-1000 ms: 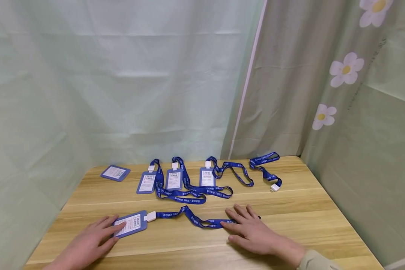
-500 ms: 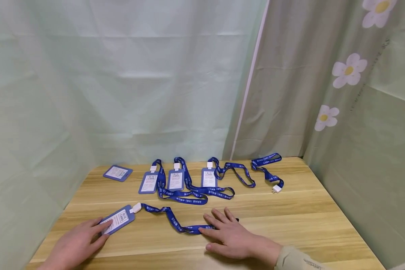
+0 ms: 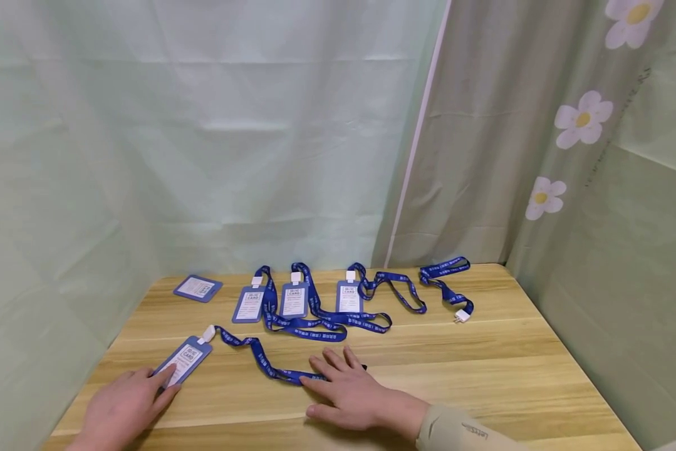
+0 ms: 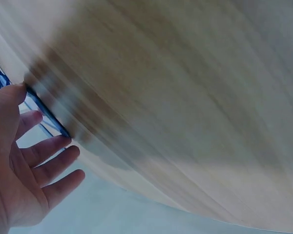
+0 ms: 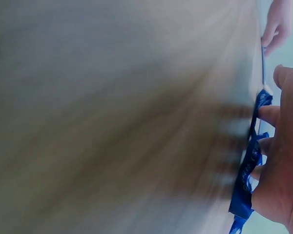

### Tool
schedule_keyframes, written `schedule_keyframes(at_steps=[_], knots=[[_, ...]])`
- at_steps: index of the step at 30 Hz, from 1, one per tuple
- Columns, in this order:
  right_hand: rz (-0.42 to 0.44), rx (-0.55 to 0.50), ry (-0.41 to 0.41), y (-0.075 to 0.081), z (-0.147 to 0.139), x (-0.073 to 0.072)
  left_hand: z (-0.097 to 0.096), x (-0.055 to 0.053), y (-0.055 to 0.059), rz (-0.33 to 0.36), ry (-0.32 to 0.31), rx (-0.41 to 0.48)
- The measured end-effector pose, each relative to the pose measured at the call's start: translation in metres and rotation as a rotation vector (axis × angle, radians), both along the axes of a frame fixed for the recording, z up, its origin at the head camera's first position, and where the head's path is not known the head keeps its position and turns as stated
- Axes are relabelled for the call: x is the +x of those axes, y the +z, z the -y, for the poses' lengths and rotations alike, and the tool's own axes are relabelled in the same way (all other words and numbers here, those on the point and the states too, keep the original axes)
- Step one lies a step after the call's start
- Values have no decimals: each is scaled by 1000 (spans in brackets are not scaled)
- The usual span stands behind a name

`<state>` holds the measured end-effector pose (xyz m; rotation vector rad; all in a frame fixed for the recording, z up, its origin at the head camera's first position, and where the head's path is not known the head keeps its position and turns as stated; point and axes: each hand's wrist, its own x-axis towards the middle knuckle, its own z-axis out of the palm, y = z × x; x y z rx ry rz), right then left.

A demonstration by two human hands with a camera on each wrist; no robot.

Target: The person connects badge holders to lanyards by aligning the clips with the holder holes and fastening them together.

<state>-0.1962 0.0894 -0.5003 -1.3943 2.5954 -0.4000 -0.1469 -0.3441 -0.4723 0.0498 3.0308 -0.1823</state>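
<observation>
At the front left of the table, my left hand (image 3: 120, 404) grips the lower end of a blue ID card holder (image 3: 189, 356). Its thumb and a finger are at the edges, and the index finger lies on the face. The left wrist view shows the holder's dark edge (image 4: 51, 116) between thumb and fingertips. A white clip (image 3: 206, 334) joins the holder to a blue printed lanyard (image 3: 263, 362) that runs right in bends. My right hand (image 3: 351, 394) lies over the lanyard's far end with fingers spread, covering part of it. In the right wrist view the strap (image 5: 244, 187) passes beneath those fingers.
Behind, three ID card holders with lanyards (image 3: 249, 304) lie in a row, their straps looped and partly overlapping. A loose card holder (image 3: 198, 288) lies at the back left, a lanyard with a bare clip (image 3: 462, 316) at the back right. Curtains (image 3: 270, 156) enclose the wooden table (image 3: 456, 376).
Both hands have moved left along with the held card holder and its lanyard. The holder has turned to a steeper slant, clip end up. The back row stays where it was.
</observation>
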Motion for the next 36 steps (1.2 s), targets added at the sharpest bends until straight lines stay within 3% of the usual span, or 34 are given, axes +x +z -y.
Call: schedule_keyframes(at_steps=[7,13,16,22,28,36], knots=[[-8,-10,-56,7,-7,-4,0,9,-2,-56,3,75],[8,-35,-62,3,-44,-3,15,22,-7,-76,-155,128],[18,-39,-44,0,-57,-1,24,30,-12,-88,-197,171],[7,-19,63,-3,-58,4,27,31,-16,-61,-160,185],[13,20,128,-1,-36,6,18,25,-14,-68,-124,144],[-61,60,172,4,3,2,3,10,-13,-48,-52,129]])
